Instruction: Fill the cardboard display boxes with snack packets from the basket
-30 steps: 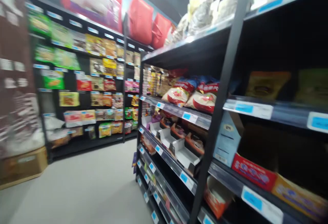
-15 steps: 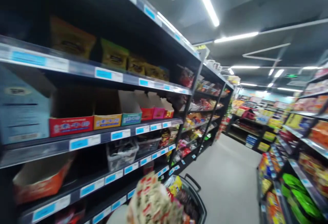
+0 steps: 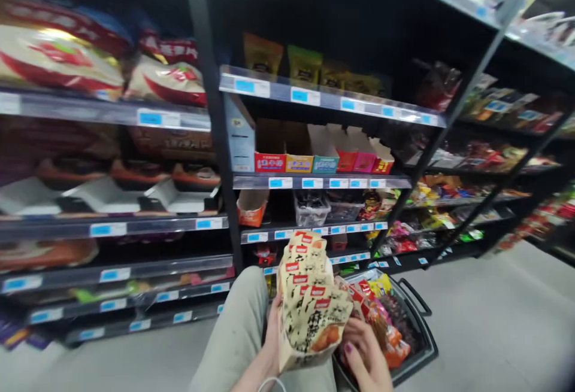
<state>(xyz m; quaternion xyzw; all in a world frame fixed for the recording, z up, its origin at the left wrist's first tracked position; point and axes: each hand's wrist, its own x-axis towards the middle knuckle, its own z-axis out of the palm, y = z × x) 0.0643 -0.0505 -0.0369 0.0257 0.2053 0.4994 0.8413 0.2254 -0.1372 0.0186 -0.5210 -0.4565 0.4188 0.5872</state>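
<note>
A cardboard display box (image 3: 290,353) filled with several cream snack packets (image 3: 309,296) with red labels is tilted toward me above my lap. My left hand (image 3: 271,335) is closed round the box's left side, its fingertips hidden behind the box. Close to the box's right side is my right hand (image 3: 366,353), its fingers loosely bent and the thumb apart from them; nothing shows in it. Beyond that hand, a black-rimmed shopping basket (image 3: 426,335) on the floor holds red, orange and yellow snack bags (image 3: 380,314) and dark packets (image 3: 402,323).
Ahead, a dark shelf rack (image 3: 318,182) carries open cartons (image 3: 299,163), packets and a clear plastic tub (image 3: 312,209). Large snack bags (image 3: 58,60) stand on the left shelves. The basket's handle (image 3: 415,296) sticks up on the right, above the pale floor (image 3: 489,320).
My view has swung left and down, away from the aisle. The packets, blurred before, now show clearly in their box, and both my hands have come into view.
</note>
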